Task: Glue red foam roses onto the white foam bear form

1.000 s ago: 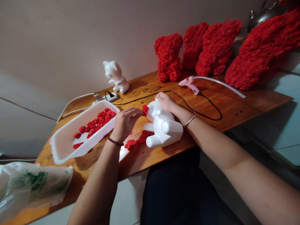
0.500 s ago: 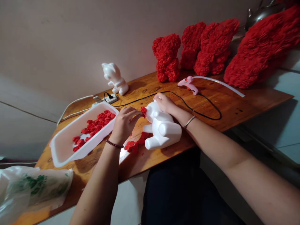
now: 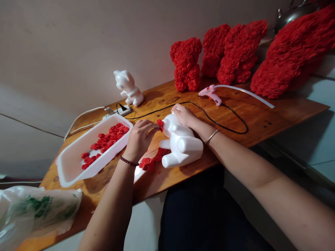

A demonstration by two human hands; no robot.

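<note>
A white bear-shaped foam form (image 3: pixel 180 146) lies tilted near the table's front edge, its legs toward me. My right hand (image 3: pixel 184 115) is closed round its head end and holds it. With its fingers pinched, my left hand (image 3: pixel 142 134) presses a red artificial rose (image 3: pixel 160 123) against the left side of the bear's head. Loose red roses (image 3: pixel 147 164) lie on the table below my left hand, partly behind the form. Left of that hand stands a white plastic tub (image 3: pixel 95 170) holding many red roses (image 3: pixel 111 137).
A pink glue gun (image 3: pixel 211 94) with a clear glue stick lies behind, its black cord curving across the wooden table (image 3: pixel 157 101). Another white bear form (image 3: pixel 128 87) stands by a power strip (image 3: pixel 124 111). Several rose-covered bears (image 3: pixel 186 64) line the back right. A plastic bag (image 3: pixel 44 209) lies front left.
Almost nothing differs. Both hands keep their places on the bear form and the rose; the view has shifted very slightly.
</note>
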